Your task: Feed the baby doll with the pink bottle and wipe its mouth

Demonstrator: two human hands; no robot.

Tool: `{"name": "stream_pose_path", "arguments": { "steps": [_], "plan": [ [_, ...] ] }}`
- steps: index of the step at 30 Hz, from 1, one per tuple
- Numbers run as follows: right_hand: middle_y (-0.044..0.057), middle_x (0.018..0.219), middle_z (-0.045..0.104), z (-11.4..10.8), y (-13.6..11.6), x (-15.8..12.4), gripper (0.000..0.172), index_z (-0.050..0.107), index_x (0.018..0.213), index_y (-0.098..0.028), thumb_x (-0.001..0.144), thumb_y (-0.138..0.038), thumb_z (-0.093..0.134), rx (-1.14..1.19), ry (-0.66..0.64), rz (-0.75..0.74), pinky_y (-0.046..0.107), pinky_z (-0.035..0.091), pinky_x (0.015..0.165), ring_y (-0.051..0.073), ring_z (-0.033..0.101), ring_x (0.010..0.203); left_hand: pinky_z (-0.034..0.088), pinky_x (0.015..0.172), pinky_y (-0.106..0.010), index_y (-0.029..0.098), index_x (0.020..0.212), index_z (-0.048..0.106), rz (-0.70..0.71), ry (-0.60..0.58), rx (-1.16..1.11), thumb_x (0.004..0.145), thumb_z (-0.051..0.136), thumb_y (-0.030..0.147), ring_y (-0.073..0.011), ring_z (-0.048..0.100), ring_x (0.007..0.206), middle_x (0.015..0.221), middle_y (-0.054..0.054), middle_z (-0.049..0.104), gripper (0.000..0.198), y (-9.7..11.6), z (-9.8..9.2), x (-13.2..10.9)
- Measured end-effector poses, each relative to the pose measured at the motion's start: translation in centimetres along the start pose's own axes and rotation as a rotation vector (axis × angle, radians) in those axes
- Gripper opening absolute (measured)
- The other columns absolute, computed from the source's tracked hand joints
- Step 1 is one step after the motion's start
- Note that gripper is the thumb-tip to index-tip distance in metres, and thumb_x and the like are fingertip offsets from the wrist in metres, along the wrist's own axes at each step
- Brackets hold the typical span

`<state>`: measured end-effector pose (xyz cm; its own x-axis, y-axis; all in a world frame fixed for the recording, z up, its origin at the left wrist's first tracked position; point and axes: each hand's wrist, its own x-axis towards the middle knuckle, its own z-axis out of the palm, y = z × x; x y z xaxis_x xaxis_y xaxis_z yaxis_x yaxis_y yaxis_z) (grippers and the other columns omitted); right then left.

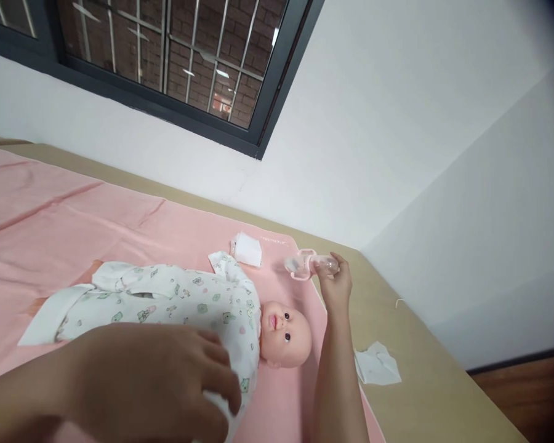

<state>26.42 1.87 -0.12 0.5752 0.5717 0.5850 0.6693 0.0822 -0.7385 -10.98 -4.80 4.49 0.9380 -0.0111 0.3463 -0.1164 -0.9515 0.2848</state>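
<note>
Grips a baby bottle right of centre with the right hand, fingers closed round its clear body. Holds it on its side, pink handles and cap end pointing toward the left of the frame, over the upper right edge of the pink sheet; cannot tell whether resting on the sheet or lifted just off it. Reaches there with the forearm running up from the bottom edge, close past the doll's head

Rests the left hand palm down in the lower left, large and blurred, over the doll, fingers loosely bent on the near side of the printed white suit by the shoulder. Cannot tell whether pinching the fabric or only lying on it

Shows the doll on its back on the sheet across the middle of the frame, head to the right, legs to the left. Shows a folded white cloth on the sheet just above the doll's arm, left of the bottle and apart from it. Shows a crumpled tissue on the bare tan table, right of the forearm and off the sheet. Takes in a dark-framed barred window in the upper left and a white wall behind the table
</note>
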Motion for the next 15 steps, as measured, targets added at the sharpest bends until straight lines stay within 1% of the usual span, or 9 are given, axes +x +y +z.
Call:
{"name": "stream_pose_path", "arguments": {
  "steps": [1, 3, 5, 6, 8, 10, 12, 13, 15],
  "plan": [
    [0.011, 0.108, 0.058, -0.1, -1.5, -0.2, 0.061, 0.054, 0.110, -0.017, 0.060, -0.049, 0.067, 0.081, -0.016, 0.010, 0.039, 0.050, 0.081, 0.022, 0.059, 0.093, 0.046, 0.086, -0.024, 0.025, 0.082, 0.061, 0.006, -0.025, -0.007, 0.076, 0.064, 0.014, -0.0132, 0.061, 0.086, 0.104, 0.005, 0.068, 0.013, -0.6, -0.7, 0.7],
    [0.009, 0.106, 0.059, -0.5, -4.7, -1.0, 0.057, 0.054, 0.106, -0.018, 0.059, -0.046, 0.071, 0.209, -0.034, -0.004, 0.035, 0.052, 0.075, 0.020, 0.059, 0.089, 0.046, 0.087, -0.027, 0.023, 0.089, 0.062, -0.070, -0.001, 0.058, 0.077, 0.058, 0.007, -0.0169, 0.061, 0.096, 0.114, 0.001, 0.065, 0.020, -1.8, -1.5, 1.6],
    [0.008, 0.105, 0.058, -0.7, -7.8, -2.2, 0.054, 0.054, 0.104, -0.020, 0.059, -0.042, 0.074, 0.298, -0.089, -0.031, 0.032, 0.052, 0.071, 0.018, 0.059, 0.087, 0.047, 0.088, -0.031, 0.022, 0.098, 0.061, -0.196, 0.083, 0.153, 0.081, 0.049, 0.005, -0.0204, 0.058, 0.104, 0.121, -0.004, 0.061, 0.026, -2.8, -1.6, 1.9],
    [0.008, 0.107, 0.058, -0.7, -9.2, -3.0, 0.052, 0.054, 0.104, -0.021, 0.060, -0.040, 0.075, 0.349, -0.114, -0.054, 0.031, 0.053, 0.071, 0.018, 0.059, 0.089, 0.047, 0.090, -0.033, 0.021, 0.103, 0.060, -0.242, 0.136, 0.185, 0.084, 0.045, 0.006, -0.0214, 0.057, 0.108, 0.125, -0.005, 0.058, 0.029, -3.2, -1.6, 2.0],
    [0.007, 0.109, 0.058, -0.6, -11.5, -4.6, 0.050, 0.054, 0.103, -0.022, 0.061, -0.035, 0.077, 0.430, -0.205, -0.104, 0.030, 0.054, 0.074, 0.018, 0.059, 0.093, 0.045, 0.095, -0.035, 0.022, 0.116, 0.054, -0.294, 0.262, 0.227, 0.088, 0.041, 0.008, -0.0215, 0.052, 0.116, 0.130, -0.007, 0.054, 0.034, -3.7, -1.4, 2.0],
    [0.006, 0.112, 0.058, -0.2, -13.2, -6.4, 0.048, 0.055, 0.104, -0.023, 0.063, -0.031, 0.077, 0.467, -0.306, -0.132, 0.031, 0.054, 0.077, 0.018, 0.059, 0.098, 0.041, 0.101, -0.038, 0.023, 0.126, 0.046, -0.340, 0.407, 0.274, 0.090, 0.040, 0.011, -0.0210, 0.047, 0.122, 0.133, -0.007, 0.051, 0.039, -4.0, -1.4, 2.0],
    [0.005, 0.114, 0.057, 0.2, -14.5, -8.0, 0.047, 0.055, 0.105, -0.025, 0.064, -0.028, 0.077, 0.490, -0.389, -0.152, 0.031, 0.053, 0.080, 0.018, 0.058, 0.102, 0.038, 0.104, -0.040, 0.023, 0.133, 0.038, -0.408, 0.522, 0.320, 0.091, 0.042, 0.015, -0.0213, 0.045, 0.125, 0.135, -0.007, 0.049, 0.043, -4.2, -1.4, 2.0],
    [0.005, 0.115, 0.057, 0.4, -15.0, -8.6, 0.047, 0.056, 0.106, -0.026, 0.065, -0.027, 0.077, 0.501, -0.419, -0.159, 0.031, 0.053, 0.080, 0.018, 0.058, 0.104, 0.038, 0.104, -0.040, 0.024, 0.135, 0.035, -0.437, 0.554, 0.330, 0.091, 0.044, 0.017, -0.0214, 0.044, 0.125, 0.136, -0.007, 0.049, 0.046, -4.4, -1.3, 2.0],
    [0.004, 0.116, 0.056, 0.6, -15.8, -9.8, 0.047, 0.056, 0.106, -0.027, 0.064, -0.026, 0.078, 0.519, -0.454, -0.164, 0.030, 0.053, 0.080, 0.019, 0.057, 0.106, 0.038, 0.104, -0.040, 0.024, 0.138, 0.030, -0.468, 0.563, 0.333, 0.090, 0.049, 0.023, -0.0221, 0.044, 0.126, 0.138, -0.007, 0.048, 0.051, -4.7, -1.3, 1.9]
  ]
}}
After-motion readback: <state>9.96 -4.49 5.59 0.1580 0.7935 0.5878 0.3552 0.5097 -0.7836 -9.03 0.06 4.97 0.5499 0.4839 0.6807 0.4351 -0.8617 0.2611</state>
